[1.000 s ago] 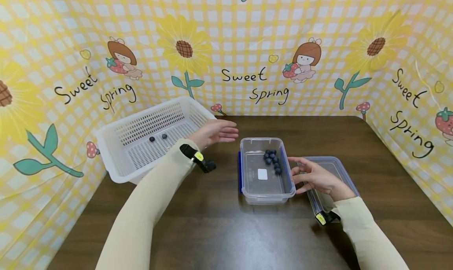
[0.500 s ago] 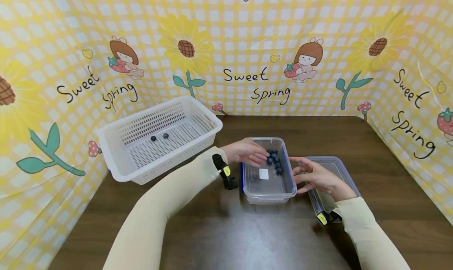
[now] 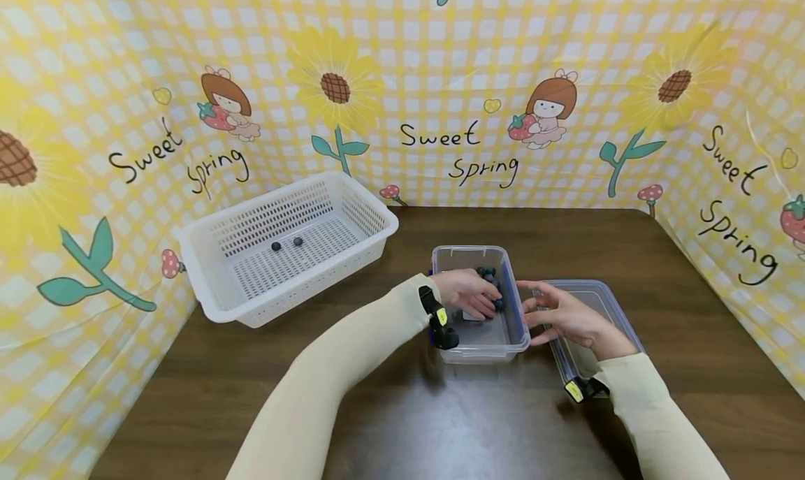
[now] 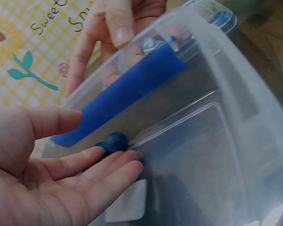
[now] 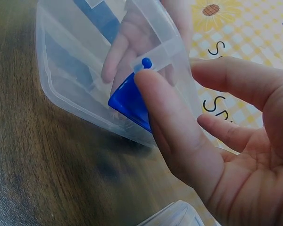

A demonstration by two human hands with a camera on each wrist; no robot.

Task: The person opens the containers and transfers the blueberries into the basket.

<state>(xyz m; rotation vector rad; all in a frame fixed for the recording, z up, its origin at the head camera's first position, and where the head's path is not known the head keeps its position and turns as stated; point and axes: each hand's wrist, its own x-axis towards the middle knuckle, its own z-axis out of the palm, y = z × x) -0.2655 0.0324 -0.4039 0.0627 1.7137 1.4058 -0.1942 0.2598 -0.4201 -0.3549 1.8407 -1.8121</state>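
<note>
My left hand (image 3: 467, 291) reaches down into a clear plastic food container (image 3: 481, 354), its fingers loosely extended beside several blueberries (image 3: 488, 273) at the container's right side. Seen from the left wrist, the fingertips lie right by a dark blueberry (image 4: 117, 141), and nothing sits in the palm. My right hand (image 3: 569, 321) stays at the container's right wall with fingers spread and relaxed. In the right wrist view its thumb lies against a blue clasp (image 5: 132, 103) on that wall. My left hand partly covers the blueberries and a white label (image 4: 127, 202).
A white perforated basket (image 3: 314, 282) stands at the left with two blueberries (image 3: 286, 244) inside. The container's clear lid (image 3: 597, 295) lies on the brown table (image 3: 390, 424) under my right hand. A yellow checked cloth (image 3: 440, 68) walls the back and sides.
My left hand has moved from beside the basket rightward and down into the container, over to the blueberries. The right hand keeps its place at the container's side.
</note>
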